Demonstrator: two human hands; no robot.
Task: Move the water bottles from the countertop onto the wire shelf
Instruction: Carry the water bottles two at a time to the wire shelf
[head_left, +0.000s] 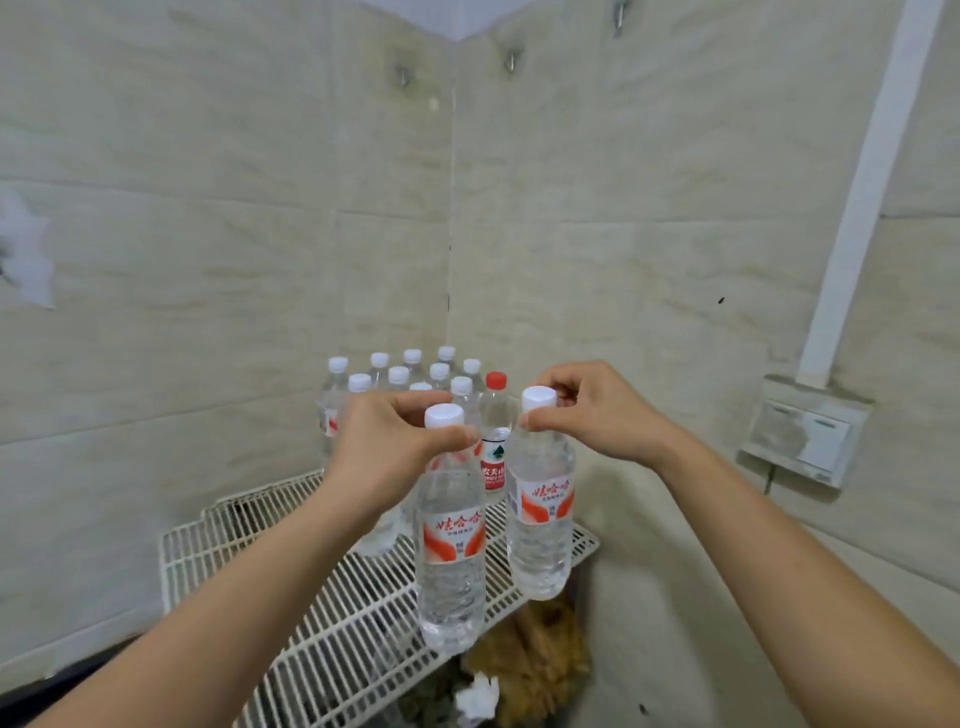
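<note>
White-capped, one per hand: left hand (395, 441) pinches neck of left bottle (451, 545), right hand (597, 410) pinches neck of right bottle (540, 514). Both upright over wire shelf (322, 623) below the hands; contact unclear. Bottle cluster (400, 375) just beyond left hand, red-capped bottle (495, 436) between hands.

Two clear water bottles with white caps and red-and-white labels, both upright. The near bottle (451, 545) is pinched at the neck by the left hand (387, 441), the right bottle (540, 519) by the right hand (597, 410), over the near-right edge of the white wire shelf (332, 639). Far corner: a cluster of white-capped bottles (397, 375) and one red-capped bottle (495, 415), standing.
</note>
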